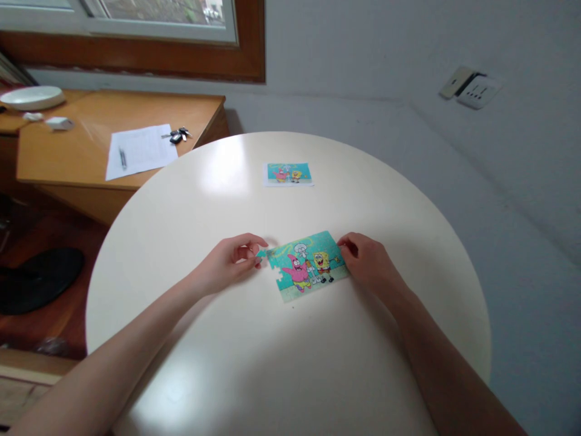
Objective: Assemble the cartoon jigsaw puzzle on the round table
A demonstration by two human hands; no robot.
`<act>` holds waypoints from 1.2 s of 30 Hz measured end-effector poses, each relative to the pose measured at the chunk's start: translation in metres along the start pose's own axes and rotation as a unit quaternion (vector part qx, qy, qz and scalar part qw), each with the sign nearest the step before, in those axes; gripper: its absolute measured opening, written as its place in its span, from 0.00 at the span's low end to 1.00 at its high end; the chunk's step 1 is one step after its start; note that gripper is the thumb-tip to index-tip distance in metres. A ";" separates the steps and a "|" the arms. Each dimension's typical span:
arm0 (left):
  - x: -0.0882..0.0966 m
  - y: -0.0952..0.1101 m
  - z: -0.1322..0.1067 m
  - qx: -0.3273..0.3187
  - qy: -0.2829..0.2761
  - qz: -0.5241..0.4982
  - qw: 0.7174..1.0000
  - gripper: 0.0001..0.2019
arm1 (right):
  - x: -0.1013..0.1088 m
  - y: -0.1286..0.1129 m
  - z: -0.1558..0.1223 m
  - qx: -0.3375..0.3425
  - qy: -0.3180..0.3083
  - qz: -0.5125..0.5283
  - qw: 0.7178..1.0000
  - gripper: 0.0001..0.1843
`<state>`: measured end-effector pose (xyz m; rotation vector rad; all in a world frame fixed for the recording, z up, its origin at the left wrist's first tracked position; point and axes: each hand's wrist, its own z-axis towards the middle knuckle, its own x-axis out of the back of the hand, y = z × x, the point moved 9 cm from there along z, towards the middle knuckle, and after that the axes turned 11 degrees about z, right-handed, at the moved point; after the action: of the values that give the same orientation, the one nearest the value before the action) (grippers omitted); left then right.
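A jigsaw puzzle [313, 269] with cartoon figures on a teal ground lies slightly turned on the table. Its left edge is notched, with gaps along it. At that edge my left hand [233, 260] pinches a small teal puzzle piece [261, 255] between thumb and fingers, close to the upper left corner. My right hand [370, 257] is closed at the opposite side, its curled fingertips on the right edge of the puzzle. Farther back lies a small picture card [288, 174] showing the same figures.
The round white table [218, 363] fills the middle. Behind it at left, a wooden desk [91, 127] bears a paper sheet [143, 148], a pen [122, 158], keys [178, 135] and a white round object [32, 97]. A wall [521, 200] stands at right.
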<state>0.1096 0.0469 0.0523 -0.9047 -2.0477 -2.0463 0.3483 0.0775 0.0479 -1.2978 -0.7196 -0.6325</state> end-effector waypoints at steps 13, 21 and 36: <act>-0.013 -0.001 -0.002 0.009 -0.009 0.031 0.999 0.08 | 0.000 0.000 -0.001 -0.011 -0.010 0.004 1.000 0.09; -0.030 -0.013 -0.002 -0.026 0.007 0.050 0.998 0.08 | 0.000 -0.002 -0.001 -0.002 -0.003 0.004 1.000 0.09; -0.031 -0.003 -0.002 -0.070 0.025 0.108 0.991 0.08 | -0.001 -0.001 -0.001 -0.009 -0.016 0.005 1.000 0.07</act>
<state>0.1331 0.0353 0.0355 -1.0369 -1.7144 -2.0908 0.3470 0.0762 0.0479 -1.3300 -0.7337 -0.6133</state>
